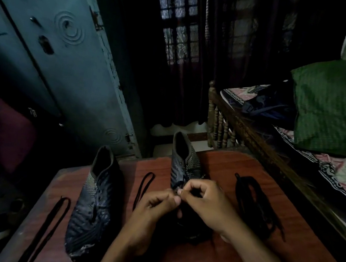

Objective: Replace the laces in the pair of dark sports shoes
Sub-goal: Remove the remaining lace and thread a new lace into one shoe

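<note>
Right, both my hands are over the reddish-brown wooden table (240, 255), bunched together at the dark patterned sports shoe (185, 164) that stands just right of the table's middle, heel end pointing away from me; my left hand (155, 210) has its fingers curled in, thumb tip pressed forward at the shoe's eyelet row; my right hand (205, 204) is curled too, its fingertips meeting the left thumb, and between them I am pinching something thin and dark at the eyelets, which looks like a lace end, though in this dim light I cannot tell for sure; the shoe's toe half is hidden under my hands; the second dark sports shoe (94, 203) lies on the table's left half, apart from my hands, opening away from me and scuffed toe towards me; a thin black lace folded into a loop (143, 188) lies on the table between the two shoes; a long flat black lace (49, 224) runs along the table's left edge, beside the second shoe; a loose bundle of black laces (254, 205) sits on the table's right side, near my right wrist; past the table's right edge, a wooden bed frame (243, 125) carries a green pillow (332, 105); beyond the table's far left corner stands a blue-grey metal cupboard (68, 66).
</note>
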Demonstrator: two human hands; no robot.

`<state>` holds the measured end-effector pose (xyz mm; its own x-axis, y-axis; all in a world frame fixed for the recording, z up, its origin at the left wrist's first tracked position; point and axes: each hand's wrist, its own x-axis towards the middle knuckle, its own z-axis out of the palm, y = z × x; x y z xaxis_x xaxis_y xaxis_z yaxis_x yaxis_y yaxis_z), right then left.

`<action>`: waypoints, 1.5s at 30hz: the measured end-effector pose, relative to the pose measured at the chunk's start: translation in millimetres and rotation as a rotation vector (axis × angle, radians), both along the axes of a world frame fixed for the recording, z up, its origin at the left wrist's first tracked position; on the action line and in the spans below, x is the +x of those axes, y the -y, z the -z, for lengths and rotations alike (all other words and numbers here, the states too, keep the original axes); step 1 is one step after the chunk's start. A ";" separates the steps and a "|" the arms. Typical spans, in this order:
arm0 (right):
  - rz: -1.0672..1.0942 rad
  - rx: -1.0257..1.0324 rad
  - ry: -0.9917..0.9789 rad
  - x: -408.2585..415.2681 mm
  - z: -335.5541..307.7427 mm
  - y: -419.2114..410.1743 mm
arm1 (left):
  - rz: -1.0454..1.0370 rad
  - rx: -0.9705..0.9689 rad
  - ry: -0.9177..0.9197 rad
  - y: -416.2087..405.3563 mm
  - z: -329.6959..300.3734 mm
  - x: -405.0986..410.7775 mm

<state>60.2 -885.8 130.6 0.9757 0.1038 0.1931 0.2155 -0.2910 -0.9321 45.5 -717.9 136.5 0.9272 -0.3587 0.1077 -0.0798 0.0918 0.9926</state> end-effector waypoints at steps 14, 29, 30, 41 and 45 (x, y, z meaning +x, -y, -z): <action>-0.366 -0.021 0.039 -3.0 -13.6 13.7 | -0.336 0.228 0.157 9.9 25.0 13.4; -0.034 0.069 -0.060 1.0 -1.7 1.7 | -0.126 0.015 0.137 -3.7 10.0 12.0; -0.030 0.063 -0.061 1.3 -0.5 1.0 | -0.109 0.015 0.141 -3.5 10.1 11.7; -0.125 0.114 -0.112 -1.0 -3.6 2.5 | -0.121 0.063 0.098 4.5 11.8 6.1; -0.231 0.064 -0.121 -3.9 -7.6 1.0 | -0.175 0.136 0.156 9.8 17.1 7.4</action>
